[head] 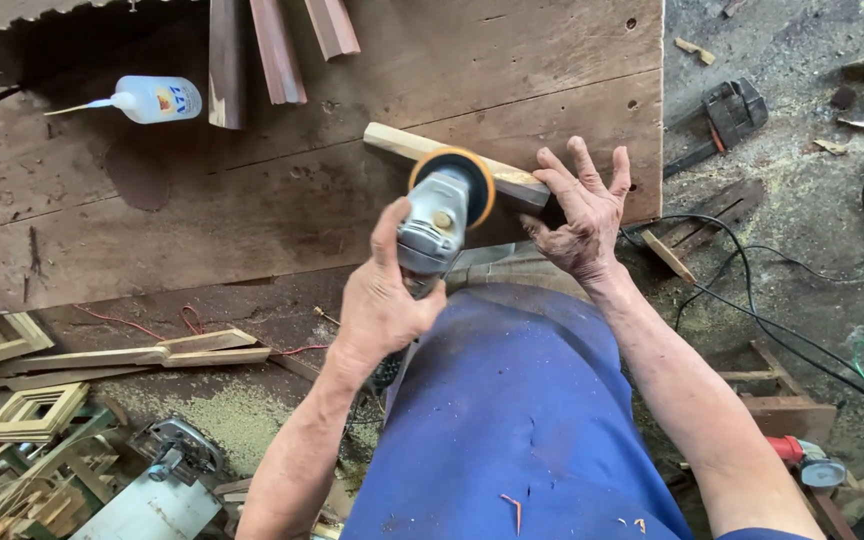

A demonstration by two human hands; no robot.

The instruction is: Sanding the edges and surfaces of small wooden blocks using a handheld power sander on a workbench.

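Observation:
My left hand [384,300] grips the grey body of an angle grinder [434,228]. Its orange sanding disc [477,175] rests against a short pale wooden strip [402,143] lying on the brown wooden workbench [252,200]. My right hand [582,210] presses down on the right end of that strip, fingers spread, close to the bench's right edge. The strip's middle is hidden behind the disc.
A white glue bottle [155,99] lies at the back left beside dark wood mouldings [277,50]. Black cables [752,290] trail over the sawdust floor on the right. A dark power tool [727,115], wooden frames [32,410] and another grinder [802,462] lie around.

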